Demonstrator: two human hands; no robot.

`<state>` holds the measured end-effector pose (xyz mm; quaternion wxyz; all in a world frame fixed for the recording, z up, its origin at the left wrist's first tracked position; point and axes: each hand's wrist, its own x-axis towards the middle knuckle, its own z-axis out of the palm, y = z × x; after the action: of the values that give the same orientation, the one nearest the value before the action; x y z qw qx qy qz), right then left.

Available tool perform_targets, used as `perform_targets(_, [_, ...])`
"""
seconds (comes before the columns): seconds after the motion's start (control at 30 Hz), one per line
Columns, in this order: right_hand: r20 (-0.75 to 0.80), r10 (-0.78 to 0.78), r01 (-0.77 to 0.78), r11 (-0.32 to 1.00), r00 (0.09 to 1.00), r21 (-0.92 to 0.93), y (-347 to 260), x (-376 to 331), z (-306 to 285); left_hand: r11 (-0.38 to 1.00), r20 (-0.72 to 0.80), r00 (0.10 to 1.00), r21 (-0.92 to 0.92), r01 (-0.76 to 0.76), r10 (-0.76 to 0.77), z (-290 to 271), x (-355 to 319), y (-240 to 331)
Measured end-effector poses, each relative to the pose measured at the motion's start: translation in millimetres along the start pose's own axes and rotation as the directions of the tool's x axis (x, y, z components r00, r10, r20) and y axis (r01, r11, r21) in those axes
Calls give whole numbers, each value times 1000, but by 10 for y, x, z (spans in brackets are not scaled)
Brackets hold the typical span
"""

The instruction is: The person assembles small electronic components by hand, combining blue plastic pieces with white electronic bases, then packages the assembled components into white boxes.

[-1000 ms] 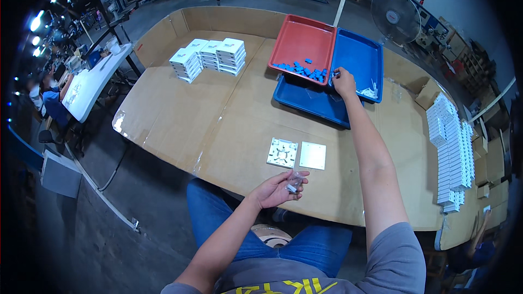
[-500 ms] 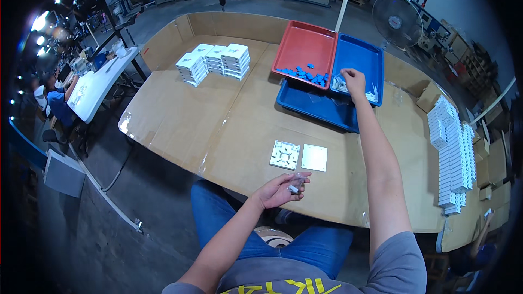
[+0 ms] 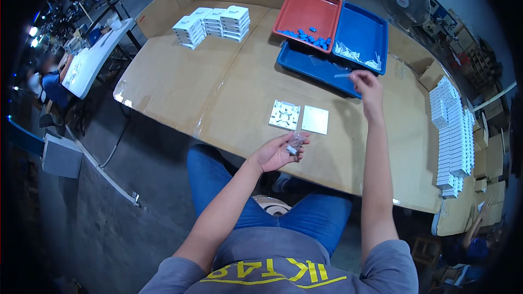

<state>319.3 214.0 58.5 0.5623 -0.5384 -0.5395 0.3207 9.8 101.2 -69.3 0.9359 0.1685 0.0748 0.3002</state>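
Observation:
My left hand point(image 3: 279, 151) is held over the table's near edge, fingers closed on a small clear plastic bag point(image 3: 295, 142). My right hand point(image 3: 366, 84) is raised above the table just in front of the trays and pinches a thin white strip point(image 3: 342, 75). On the cardboard-covered table point(image 3: 229, 92), between the hands, lie a white square base plate point(image 3: 284, 115) and a plain white square cover point(image 3: 315, 120), side by side.
A red tray point(image 3: 305, 6) holds several small blue parts point(image 3: 308, 36). Beside it a blue tray point(image 3: 360, 31) holds white strips, and another blue tray point(image 3: 310, 65) lies under both. White box stacks point(image 3: 213, 23) stand far left; rows of white boxes point(image 3: 452, 136) line the right. A fan point(image 3: 402, 1) stands behind.
My right hand has drawn back from the blue tray toward me, now holding a thin white strip. My left hand with the bag has stayed in place.

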Motion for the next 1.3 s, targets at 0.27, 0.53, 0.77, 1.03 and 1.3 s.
perform_targets(0.27, [124, 202, -210, 977, 971, 49, -4, -1566, 332, 1000, 11, 1000, 22, 10, -11, -2, -22, -55])
perform_targets(0.53, [308, 172, -155, 985, 936, -81, -16, -1656, 420, 983, -39, 999, 182, 13, -6, 16, -24, -64])
perform_targets(0.77, [520, 100, -14, 986, 848, -166, -96, -1597, 542, 958, -91, 996, 286, 12, 14, 127, -61, -69])
perform_targets(1.03, [577, 99, 16, 981, 811, -191, -246, -1645, 578, 937, -161, 986, 349, 13, 46, 294, -191, -34])
perform_targets(1.3, [718, 127, 21, 981, 684, -194, -579, -1658, 544, 913, -160, 983, 408, -17, 90, 553, -272, 12])
